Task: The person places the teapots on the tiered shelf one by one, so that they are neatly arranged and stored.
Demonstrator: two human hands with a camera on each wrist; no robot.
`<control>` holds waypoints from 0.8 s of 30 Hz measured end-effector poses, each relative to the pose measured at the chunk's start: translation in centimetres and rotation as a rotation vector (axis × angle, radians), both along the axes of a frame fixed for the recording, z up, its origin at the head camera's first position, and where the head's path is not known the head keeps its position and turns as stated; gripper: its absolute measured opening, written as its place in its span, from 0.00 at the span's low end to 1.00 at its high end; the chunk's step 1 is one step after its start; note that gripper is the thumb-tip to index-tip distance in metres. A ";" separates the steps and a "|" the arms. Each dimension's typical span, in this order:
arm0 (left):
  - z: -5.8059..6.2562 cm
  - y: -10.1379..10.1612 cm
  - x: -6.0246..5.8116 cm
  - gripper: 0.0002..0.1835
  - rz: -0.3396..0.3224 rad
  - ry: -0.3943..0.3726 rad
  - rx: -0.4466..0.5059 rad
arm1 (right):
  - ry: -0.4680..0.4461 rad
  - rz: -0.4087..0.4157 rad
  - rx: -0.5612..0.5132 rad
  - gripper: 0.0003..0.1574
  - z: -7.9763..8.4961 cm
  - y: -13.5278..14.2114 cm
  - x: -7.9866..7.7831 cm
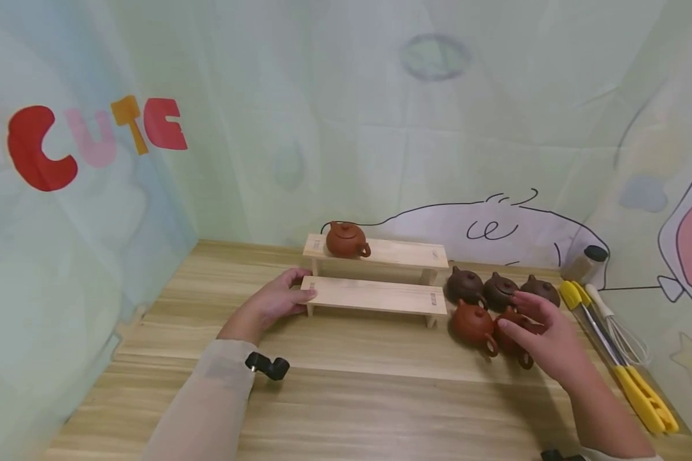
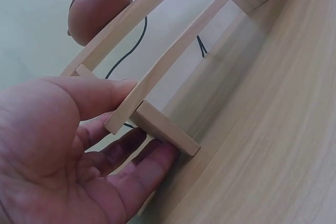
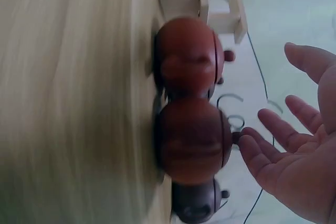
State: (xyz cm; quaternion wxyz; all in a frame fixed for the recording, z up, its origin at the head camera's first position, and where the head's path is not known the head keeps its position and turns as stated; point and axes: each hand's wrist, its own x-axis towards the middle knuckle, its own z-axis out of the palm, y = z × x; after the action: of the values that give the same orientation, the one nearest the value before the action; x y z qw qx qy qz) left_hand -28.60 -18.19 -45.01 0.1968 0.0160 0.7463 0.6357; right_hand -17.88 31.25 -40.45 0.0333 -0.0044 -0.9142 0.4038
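Red-brown teapot [image 3: 191, 135], the one nearest your right hand [image 1: 544, 339], stands upright on the table [image 1: 352, 410] to the right of the two-level wooden stand [image 1: 375, 295]. Your right hand's fingers are spread apart and not wrapped around it; one fingertip is so near the lid knob that you cannot tell whether they touch. Your left hand [image 1: 273, 299] pinches the left end of the stand's lower board, thumb on top and fingers under it near the leg.

What could go wrong comes mostly from crowding. A second red-brown teapot [image 1: 471, 323] sits between this one and the stand, and three dark brown teapots [image 1: 499, 292] stand right behind, so a sideways drag could knock a spout or handle. Lifting by the knob alone might bring the lid away and leave the body behind, if the lid is loose. A pull from your left hand could tip the stand's load: a third red-brown teapot [image 1: 345, 241] rests near the left end of its upper board, close enough to the edge to be at risk.

As for looks, your teapot is round and squat, with a smooth, slightly glossy clay body, a thin dark seam under the lid, a small knob and a loop handle turned toward you. Your hand hides its spout in the head view.
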 end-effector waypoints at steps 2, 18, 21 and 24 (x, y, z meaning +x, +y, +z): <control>0.0 0.1 0.0 0.34 0.001 -0.001 0.000 | -0.023 -0.010 0.026 0.51 -0.2 0.6 0.0; 0.2 -0.1 0.2 0.35 -0.002 -0.008 -0.023 | -0.226 -0.032 0.158 0.63 -2.1 2.9 -1.0; 0.2 -0.1 0.3 0.34 -0.002 -0.007 -0.018 | -0.244 -0.023 0.187 0.64 -2.1 3.0 -1.2; 0.1 -0.1 0.3 0.34 0.003 -0.005 -0.013 | -0.227 -0.008 0.191 0.62 -2.3 3.0 -1.3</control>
State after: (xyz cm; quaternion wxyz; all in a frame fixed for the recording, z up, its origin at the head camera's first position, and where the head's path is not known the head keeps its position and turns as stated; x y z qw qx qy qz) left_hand -28.34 -18.24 -44.86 0.1976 0.0120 0.7500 0.6312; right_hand -19.21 34.26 -42.70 -0.0685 -0.0506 -0.9463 0.3118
